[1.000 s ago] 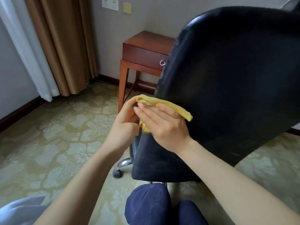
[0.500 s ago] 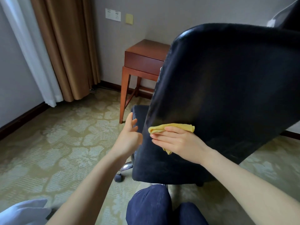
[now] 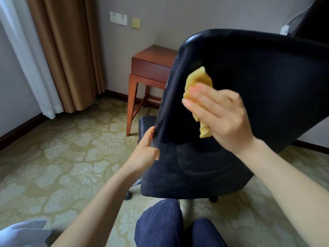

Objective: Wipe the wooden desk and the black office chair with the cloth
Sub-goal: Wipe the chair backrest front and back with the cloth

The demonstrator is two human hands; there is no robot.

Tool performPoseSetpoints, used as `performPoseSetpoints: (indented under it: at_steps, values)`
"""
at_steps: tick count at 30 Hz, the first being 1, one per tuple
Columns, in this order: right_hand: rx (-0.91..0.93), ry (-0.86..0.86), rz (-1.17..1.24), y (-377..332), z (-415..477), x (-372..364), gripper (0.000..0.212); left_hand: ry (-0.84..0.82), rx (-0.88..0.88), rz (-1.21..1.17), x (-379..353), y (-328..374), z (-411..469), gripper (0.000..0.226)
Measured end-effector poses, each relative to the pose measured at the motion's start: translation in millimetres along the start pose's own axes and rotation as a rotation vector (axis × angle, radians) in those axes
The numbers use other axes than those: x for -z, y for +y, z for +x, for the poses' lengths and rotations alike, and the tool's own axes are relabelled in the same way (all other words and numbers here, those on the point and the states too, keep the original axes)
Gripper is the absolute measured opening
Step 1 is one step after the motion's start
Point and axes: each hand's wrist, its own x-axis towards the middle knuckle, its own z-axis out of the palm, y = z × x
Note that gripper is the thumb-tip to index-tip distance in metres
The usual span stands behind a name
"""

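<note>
My right hand (image 3: 219,114) lies flat with its fingers straight, pressing the yellow cloth (image 3: 196,82) onto the backrest of the black office chair (image 3: 267,77). The cloth bunches out at the hand's 11 o'clock. Most of the backrest stretches toward 3 o'clock, so I'd sweep that way. My left hand (image 3: 144,152), at 7 o'clock, grips the backrest's near edge.
</note>
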Motion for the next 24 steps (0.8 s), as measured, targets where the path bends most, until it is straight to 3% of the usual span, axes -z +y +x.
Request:
performPoseSetpoints:
  at_steps: [4, 8, 13, 18, 24]
  values:
    - [-0.021, 0.074, -0.128, 3.4, 38.0, -10.1, 0.027, -0.021, -0.002, -0.014, 2.0, -1.0, -0.8, 0.086]
    - [-0.007, -0.023, -0.234, -8.2, 45.2, -40.0, 0.030, 0.004, 0.012, -0.005, 4.1, -4.1, 0.8, 0.088]
    - [-0.129, 0.012, -0.184, -23.1, 40.6, -67.7, 0.028, 0.042, 0.026, -0.101, 11.1, -8.7, 3.9, 0.086]
    - [0.065, -0.233, -0.078, -50.0, -6.9, -96.2, 0.028, 0.081, 0.056, -0.181, 19.7, -10.5, 5.4, 0.085]
    - [0.109, -0.419, 0.046, -80.9, -66.5, -108.8, 0.037, 0.166, 0.067, -0.102, 47.0, -10.1, -1.7, 0.081]
